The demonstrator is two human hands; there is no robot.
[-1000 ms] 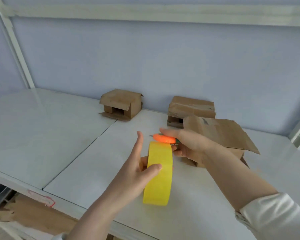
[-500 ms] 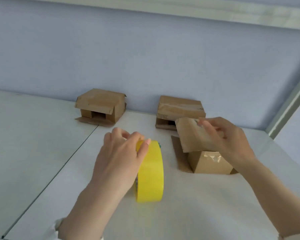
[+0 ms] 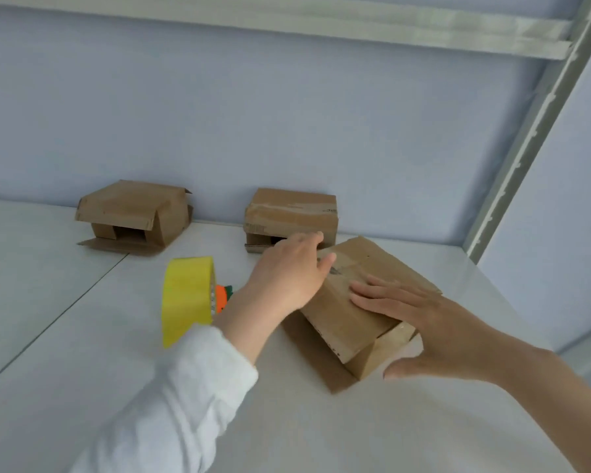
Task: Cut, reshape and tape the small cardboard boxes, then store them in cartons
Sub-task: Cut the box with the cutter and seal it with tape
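A small brown cardboard box [image 3: 347, 312] lies on the white table, its top flap folded down. My right hand [image 3: 420, 322] lies flat on that flap with straight fingers, thumb beside the box's near corner. My left hand [image 3: 290, 271] reaches across to the box's far left edge, fingers extended and touching the cardboard. A yellow tape roll [image 3: 188, 298] stands on edge left of my left arm. An orange carrot-shaped cutter [image 3: 221, 298] lies just behind the roll, partly hidden.
Two more small cardboard boxes stand by the back wall, one with open flaps [image 3: 133, 216] at left, one taped [image 3: 290, 216] in the middle. The white table [image 3: 65, 336] has a seam running diagonally. A metal shelf post [image 3: 526, 138] rises at right.
My left hand let go of the tape roll and moved right onto the box. My right hand pressed the raised flap down flat. The cutter now lies on the table.
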